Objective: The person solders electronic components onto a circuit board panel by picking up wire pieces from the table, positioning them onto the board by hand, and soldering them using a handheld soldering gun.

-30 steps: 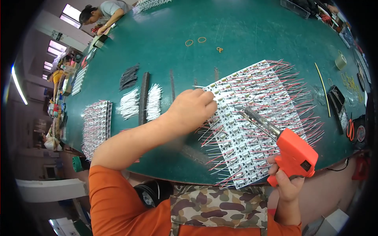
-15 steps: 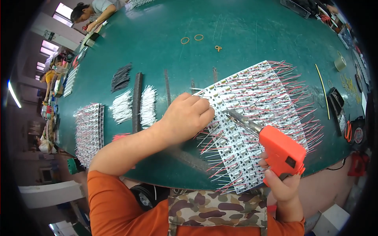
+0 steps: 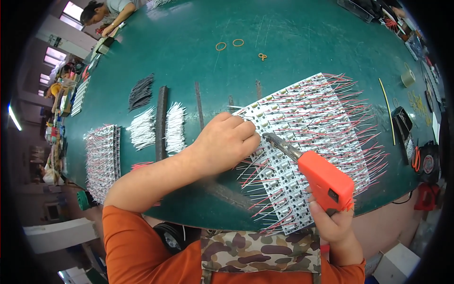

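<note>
A white panel of circuit boards (image 3: 286,163) lies at a slant on the table, covered in rows of small parts with red and white wires along its sides. My left hand (image 3: 229,139) is closed over its left edge, fingers curled down; whatever they pinch is hidden beneath them. In my right hand (image 3: 333,225) is a red soldering gun (image 3: 326,180), gripped by its handle below the panel's right half. Its dark metal tip points up and left, at the boards close beside my left fingers.
Left of my forearm lie bundles of white wires (image 3: 175,128), dark wires (image 3: 141,92), a dark bar (image 3: 161,123) and stacked wired boards (image 3: 101,163). Rubber bands (image 3: 238,42) lie farther back. At right are a solder spool (image 3: 407,75) and orange-handled scissors (image 3: 416,158). A co-worker (image 3: 106,16) sits far left.
The soldering gun has shifted left and slightly down, its tip now nearer my left fingers. My left hand stays at the panel's edge, almost unmoved.
</note>
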A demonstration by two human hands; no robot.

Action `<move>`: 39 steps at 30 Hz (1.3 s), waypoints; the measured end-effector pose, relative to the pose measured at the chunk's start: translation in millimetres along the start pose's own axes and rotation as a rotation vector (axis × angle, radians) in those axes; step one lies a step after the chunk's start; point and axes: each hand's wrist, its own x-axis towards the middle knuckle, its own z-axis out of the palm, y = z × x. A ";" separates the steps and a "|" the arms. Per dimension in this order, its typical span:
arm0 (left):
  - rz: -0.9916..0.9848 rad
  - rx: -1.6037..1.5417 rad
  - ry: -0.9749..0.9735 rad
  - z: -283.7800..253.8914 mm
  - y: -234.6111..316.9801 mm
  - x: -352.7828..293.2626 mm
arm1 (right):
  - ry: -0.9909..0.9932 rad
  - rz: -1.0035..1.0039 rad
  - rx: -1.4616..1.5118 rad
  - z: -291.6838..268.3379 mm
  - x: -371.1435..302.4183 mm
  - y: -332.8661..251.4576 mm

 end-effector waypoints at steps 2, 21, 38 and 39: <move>0.001 0.002 -0.013 -0.4 0.1 0.2 | 0.005 -0.001 -0.025 0.5 -0.4 0.3; -0.002 0.016 -0.057 -1.0 1.5 2.4 | 0.005 -0.043 -0.128 0.5 4.3 -5.6; -0.060 -0.019 -0.005 -1.9 4.6 1.3 | 0.037 -0.014 -0.086 -5.7 -10.5 -2.3; -0.058 -0.018 -0.007 -3.0 5.4 1.6 | 0.022 -0.022 -0.070 -7.7 -12.5 -0.7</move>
